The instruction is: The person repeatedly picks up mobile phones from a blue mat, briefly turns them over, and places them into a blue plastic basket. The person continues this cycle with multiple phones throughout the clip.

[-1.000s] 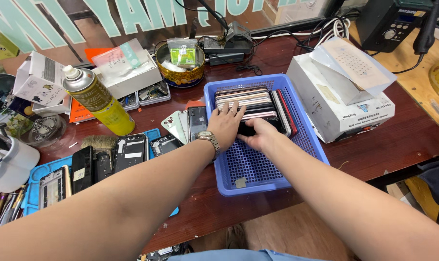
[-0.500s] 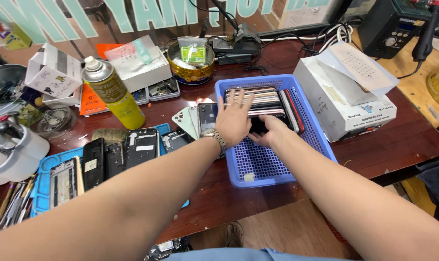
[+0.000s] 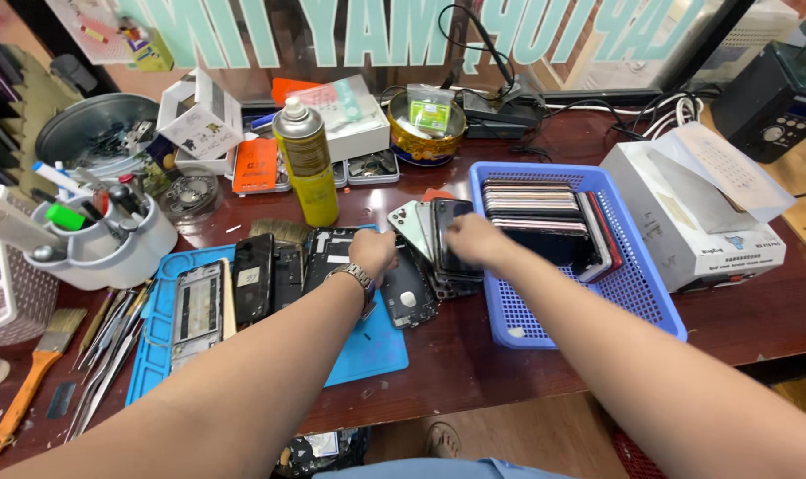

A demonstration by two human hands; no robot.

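My left hand [image 3: 374, 251], with a metal watch on the wrist, rests with curled fingers on an opened dark phone body [image 3: 332, 253] at the top of the blue work mat [image 3: 367, 350]. Just to its right, my right hand [image 3: 474, 238] lies on a black phone [image 3: 447, 232] that tops a fanned pile of phones between the mat and the blue plastic basket [image 3: 545, 306]. Inside the basket, a stack of phones [image 3: 536, 206] lies flat. The hand hides how its fingers hold the black phone.
A yellow spray can [image 3: 307, 164] stands behind the mat. A white tool cup [image 3: 110, 244] and tweezers [image 3: 110, 337] are at the left, with a brush [image 3: 31, 372] near the table's front edge. To the right of the basket is a white box [image 3: 687, 222]. A gold bowl [image 3: 425, 133] sits at the back.
Both hands have left the basket's phone stack and moved left, the right onto the fanned pile, the left onto the mat. The camera has moved closer and leftward.
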